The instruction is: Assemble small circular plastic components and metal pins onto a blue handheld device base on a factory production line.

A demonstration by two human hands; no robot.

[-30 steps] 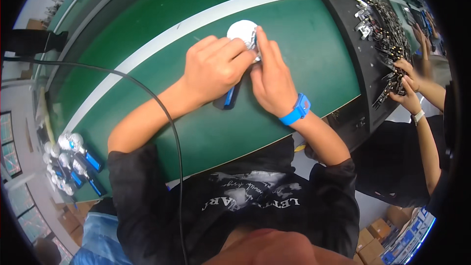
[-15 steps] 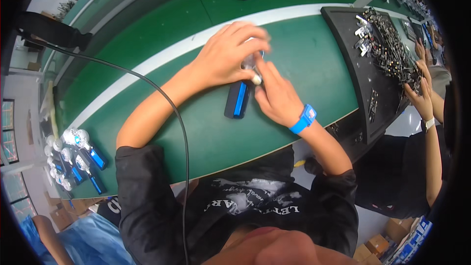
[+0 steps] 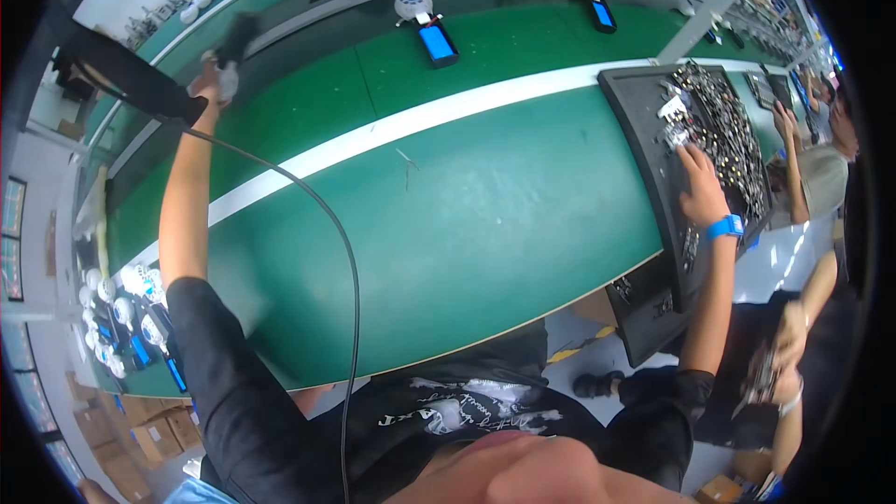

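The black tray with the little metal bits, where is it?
In the head view the black tray sits at the right of the green bench, under the person's right hand.

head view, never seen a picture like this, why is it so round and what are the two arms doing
A wide fisheye camera on a person's head looks down, so straight edges bend. Both arms are that person's own. The left hand reaches far out over the long green work table with its grip closed on a small blurred dark and white object; what it is cannot be told. The right hand, above a blue wristband, rests on a black tray of small metal parts. Other people work at the right.
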